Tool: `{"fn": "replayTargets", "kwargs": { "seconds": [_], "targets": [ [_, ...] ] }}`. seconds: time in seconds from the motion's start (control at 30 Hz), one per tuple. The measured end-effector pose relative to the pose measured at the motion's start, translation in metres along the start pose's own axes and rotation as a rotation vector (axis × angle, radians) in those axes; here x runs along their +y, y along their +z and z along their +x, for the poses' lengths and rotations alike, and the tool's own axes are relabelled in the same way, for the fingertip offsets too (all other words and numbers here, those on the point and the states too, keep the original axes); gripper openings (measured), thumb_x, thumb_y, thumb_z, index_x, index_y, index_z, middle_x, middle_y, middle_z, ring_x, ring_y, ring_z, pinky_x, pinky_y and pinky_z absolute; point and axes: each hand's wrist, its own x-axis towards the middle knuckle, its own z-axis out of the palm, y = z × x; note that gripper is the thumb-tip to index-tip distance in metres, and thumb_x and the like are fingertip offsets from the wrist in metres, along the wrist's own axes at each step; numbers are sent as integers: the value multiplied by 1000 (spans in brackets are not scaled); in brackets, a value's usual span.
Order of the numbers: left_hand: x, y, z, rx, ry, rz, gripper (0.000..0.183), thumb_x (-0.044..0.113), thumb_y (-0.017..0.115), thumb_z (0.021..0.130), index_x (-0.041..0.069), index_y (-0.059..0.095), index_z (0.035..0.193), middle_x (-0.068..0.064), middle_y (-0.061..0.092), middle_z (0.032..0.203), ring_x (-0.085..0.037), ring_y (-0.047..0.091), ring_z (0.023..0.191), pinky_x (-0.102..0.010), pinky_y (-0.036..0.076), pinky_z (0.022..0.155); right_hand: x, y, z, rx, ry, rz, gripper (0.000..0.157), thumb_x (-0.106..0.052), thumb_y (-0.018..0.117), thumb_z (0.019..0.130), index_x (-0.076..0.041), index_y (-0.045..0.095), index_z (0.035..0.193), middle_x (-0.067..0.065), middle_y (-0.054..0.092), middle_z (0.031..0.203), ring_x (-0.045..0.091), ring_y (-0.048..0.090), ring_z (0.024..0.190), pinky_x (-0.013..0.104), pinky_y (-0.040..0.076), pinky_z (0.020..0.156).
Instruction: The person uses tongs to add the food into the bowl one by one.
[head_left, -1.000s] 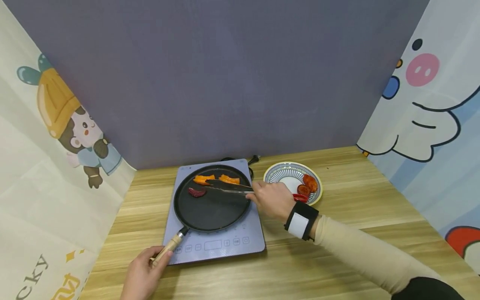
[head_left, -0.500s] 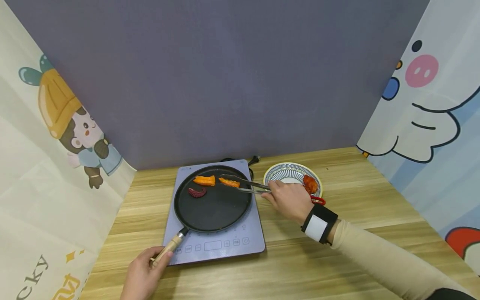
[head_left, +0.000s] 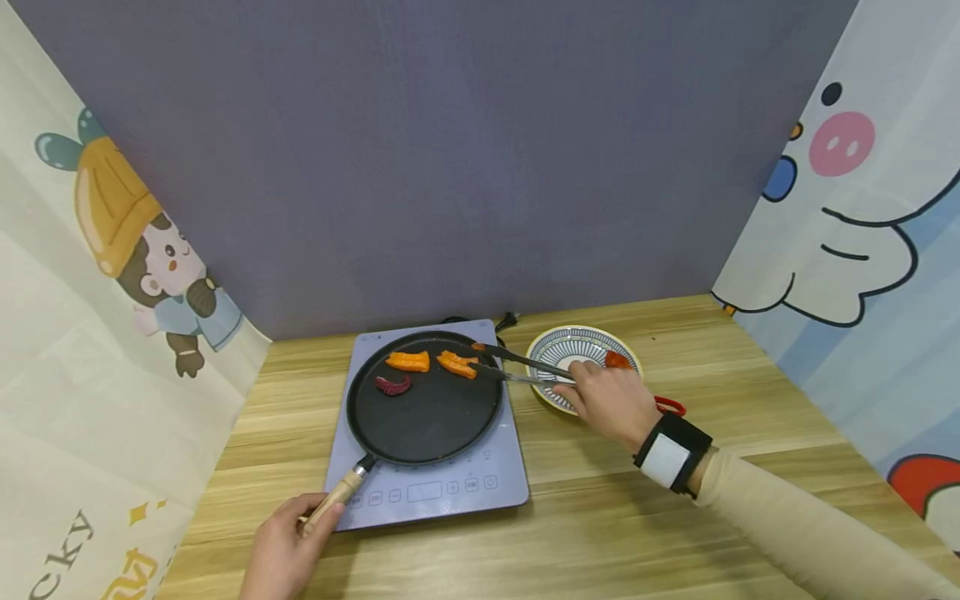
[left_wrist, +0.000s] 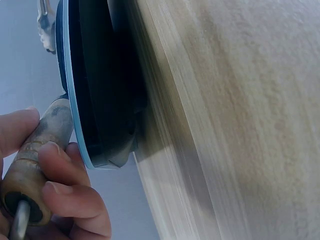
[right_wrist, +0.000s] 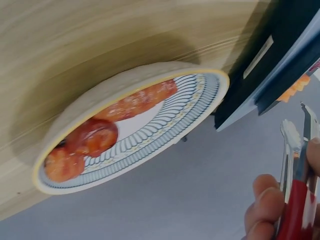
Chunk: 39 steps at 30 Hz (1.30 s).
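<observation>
My left hand [head_left: 288, 542] curls around the wooden handle [head_left: 335, 498] of a black frying pan [head_left: 427, 429] on a cooktop [head_left: 425, 518]; inside lie two orange pieces [head_left: 407, 362] and a purple tentacle [head_left: 393, 386], all apart. My right hand [head_left: 611, 402] grips red-handled tongs [head_left: 528, 362], tips spread at the right-hand piece, contact unclear. Beside the cooktop, a patterned bowl [right_wrist: 192, 107] holds red-glazed food [right_wrist: 95, 139].

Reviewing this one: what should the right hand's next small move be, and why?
Probably the right hand should edge the tongs slightly toward the nearest orange piece, to straddle it: they stand open right at its end, and the left hand grips the pan by its handle.
</observation>
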Motion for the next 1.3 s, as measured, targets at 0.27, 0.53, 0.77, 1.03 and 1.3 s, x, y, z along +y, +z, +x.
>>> {"fn": "replayTargets", "kwargs": {
  "seconds": [0.27,0.53,0.77,1.03,1.3],
  "targets": [
    [-1,0,0,9,5,12,16,29,69,79,15,65,87,-3,59,77,-8,44,55,-27,39,47,14,-7,-9,-48,75,15,37,-47,57,84,-13,46,72,-3,40,56,13,39,42,36,32,31],
    [0,0,0,9,7,15,16,28,69,79,15,65,87,-3,60,77,-8,44,55,-27,39,47,28,-9,-23,-75,90,2,37,-46,58,83,-12,46,74,-3,39,55,14,41,40,38,36,32],
    [0,0,0,6,7,15,16,28,69,79,15,65,87,-3,59,76,-8,44,55,-27,39,47,42,-10,-36,-84,120,-7,38,-47,58,82,-11,48,76,-3,41,55,12,41,42,35,33,31],
    [-3,0,0,-13,-24,35,22,33,67,79,14,65,89,-3,60,79,-10,43,58,-28,38,50,52,-16,-48,-117,139,-29,36,-46,58,83,-11,50,77,-3,42,56,10,39,42,32,32,32],
    [-3,-1,2,-34,-41,29,25,36,66,80,13,65,91,-4,61,81,-11,44,59,-28,39,50,61,-24,-60,-140,157,-54,36,-42,60,83,-12,44,72,-3,37,55,9,32,39,32,28,30]
  ]
}}
